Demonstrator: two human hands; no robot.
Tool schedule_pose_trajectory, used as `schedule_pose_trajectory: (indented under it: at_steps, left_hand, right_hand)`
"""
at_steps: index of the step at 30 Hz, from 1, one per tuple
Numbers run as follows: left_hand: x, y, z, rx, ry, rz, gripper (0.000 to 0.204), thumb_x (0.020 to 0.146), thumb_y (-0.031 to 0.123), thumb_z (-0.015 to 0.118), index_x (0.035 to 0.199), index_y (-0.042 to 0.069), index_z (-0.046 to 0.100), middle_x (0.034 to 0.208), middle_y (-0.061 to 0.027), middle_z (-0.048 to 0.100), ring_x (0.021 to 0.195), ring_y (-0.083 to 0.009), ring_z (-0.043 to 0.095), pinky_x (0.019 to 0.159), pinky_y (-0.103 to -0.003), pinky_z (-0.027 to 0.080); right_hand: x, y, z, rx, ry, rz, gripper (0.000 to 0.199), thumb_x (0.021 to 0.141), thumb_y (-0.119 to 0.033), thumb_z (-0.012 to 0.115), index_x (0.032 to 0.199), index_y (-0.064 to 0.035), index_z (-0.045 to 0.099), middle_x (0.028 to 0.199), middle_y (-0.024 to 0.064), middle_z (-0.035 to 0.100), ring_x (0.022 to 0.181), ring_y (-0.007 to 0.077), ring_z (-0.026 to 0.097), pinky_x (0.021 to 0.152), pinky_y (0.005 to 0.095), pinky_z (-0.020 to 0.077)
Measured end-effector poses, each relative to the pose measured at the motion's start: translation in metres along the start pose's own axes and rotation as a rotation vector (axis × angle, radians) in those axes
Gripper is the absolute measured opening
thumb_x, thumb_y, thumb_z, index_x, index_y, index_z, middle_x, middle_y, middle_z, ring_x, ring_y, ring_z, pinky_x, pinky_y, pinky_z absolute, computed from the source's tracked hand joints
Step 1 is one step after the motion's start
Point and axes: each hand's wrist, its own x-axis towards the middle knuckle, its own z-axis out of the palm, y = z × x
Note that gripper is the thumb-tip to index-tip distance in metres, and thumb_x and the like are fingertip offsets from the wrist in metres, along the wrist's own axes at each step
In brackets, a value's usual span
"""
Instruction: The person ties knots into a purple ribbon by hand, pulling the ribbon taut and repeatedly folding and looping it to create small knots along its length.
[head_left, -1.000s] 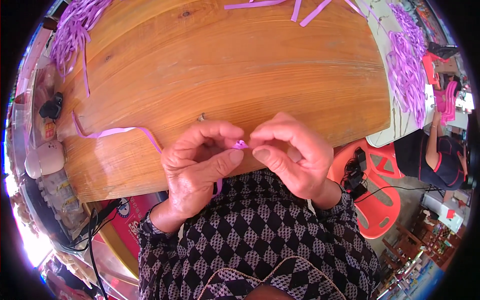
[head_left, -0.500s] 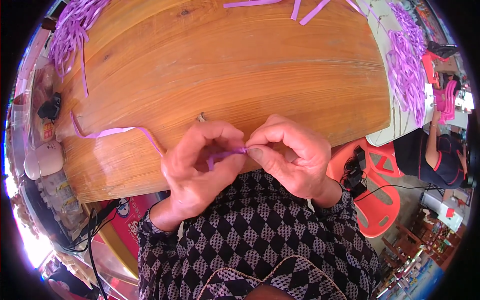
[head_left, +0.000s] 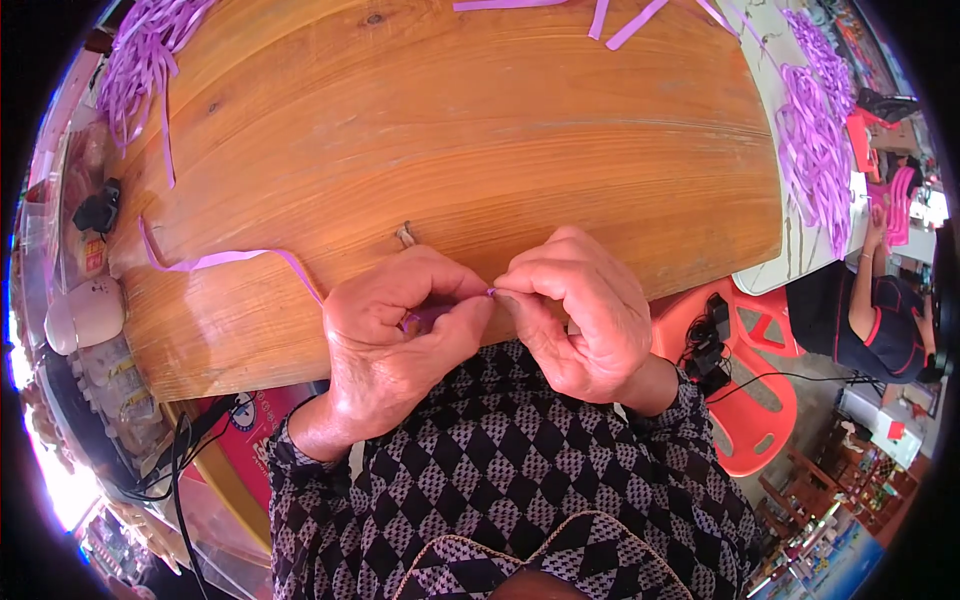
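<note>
At the far left we see a pale rounded object (head_left: pixel 85 313) beside the wooden bench (head_left: pixel 480 130), and above it a small black item (head_left: pixel 98 210) near the bench edge. A heap of purple ribbon strips (head_left: pixel 145 55) lies on the upper left corner of the bench. A single purple ribbon (head_left: pixel 225 260) runs from the left edge across the wood and passes into our left hand (head_left: pixel 395 340), whose fingers are curled shut around it (a short length shows between thumb and palm). Just above the hands a small metal hook (head_left: pixel 404 236) sticks out of the bench surface. Our right hand (head_left: pixel 580 310) meets the left at the near edge of the bench, its thumb and forefinger pinched on the ribbon tip, so both hands touch at that point. Loose purple strips (head_left: pixel 630 18) rest along the far edge. Further right, a second pile of purple ribbons (head_left: pixel 815 150) lies on a pale adjoining surface, an orange plastic chair (head_left: pixel 760 400) stands below it, and another person (head_left: pixel 880 320) sits at the far right.
</note>
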Motion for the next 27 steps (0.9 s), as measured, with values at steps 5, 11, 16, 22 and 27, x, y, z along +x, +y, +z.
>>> schedule_pose_trajectory:
  at_steps: [5, 11, 16, 22, 27]
  left_hand:
    - [0.002, 0.000, 0.000, -0.028, 0.004, 0.003, 0.004, 0.072, -0.004, 0.062, 0.074, -0.001, 0.061, 0.067, -0.0009, 0.055, 0.056, -0.0039, 0.044, 0.048, -0.019, 0.033]
    - [0.003, -0.001, -0.004, 0.005, -0.033, -0.012, 0.004, 0.071, -0.005, 0.059, 0.070, -0.002, 0.060, 0.065, -0.0013, 0.055, 0.058, -0.0045, 0.046, 0.050, -0.019, 0.036]
    - [0.003, -0.003, -0.001, -0.300, -0.002, -0.190, 0.005, 0.069, -0.006, 0.058, 0.068, -0.003, 0.061, 0.065, -0.0021, 0.057, 0.060, -0.0063, 0.049, 0.053, -0.020, 0.039]
    - [0.002, -0.009, 0.000, -0.367, -0.007, -0.180, 0.004, 0.069, -0.005, 0.058, 0.068, -0.004, 0.061, 0.065, -0.0032, 0.058, 0.061, -0.0066, 0.051, 0.054, -0.020, 0.040]
    - [0.000, -0.006, -0.002, -0.236, 0.037, -0.136, 0.005, 0.069, -0.006, 0.057, 0.070, -0.004, 0.061, 0.066, -0.0047, 0.058, 0.060, -0.0077, 0.051, 0.053, -0.021, 0.040]
  right_hand:
    - [0.002, 0.000, 0.003, -0.042, 0.011, -0.047, 0.021, 0.066, 0.011, 0.064, 0.084, 0.0029, 0.057, 0.072, 0.0102, 0.057, 0.056, 0.0203, 0.050, 0.047, 0.0283, 0.0369]
    - [0.007, -0.003, -0.006, 0.217, -0.103, 0.103, 0.016, 0.070, 0.007, 0.065, 0.085, 0.0044, 0.059, 0.076, 0.0124, 0.060, 0.062, 0.0212, 0.054, 0.053, 0.0276, 0.0409]
    - [0.010, -0.006, -0.012, 0.457, -0.214, 0.367, 0.016, 0.072, 0.000, 0.069, 0.084, 0.0050, 0.060, 0.078, 0.0104, 0.061, 0.066, 0.0173, 0.055, 0.057, 0.0270, 0.0426]
    - [0.015, -0.010, -0.015, 0.479, -0.273, 0.339, 0.017, 0.071, -0.003, 0.072, 0.082, 0.0037, 0.061, 0.077, 0.0093, 0.060, 0.066, 0.0170, 0.055, 0.057, 0.0266, 0.0420]
    - [0.015, -0.004, -0.020, 0.446, -0.282, 0.259, 0.017, 0.069, -0.003, 0.073, 0.080, 0.0030, 0.062, 0.077, 0.0097, 0.060, 0.066, 0.0163, 0.054, 0.058, 0.0263, 0.0421]
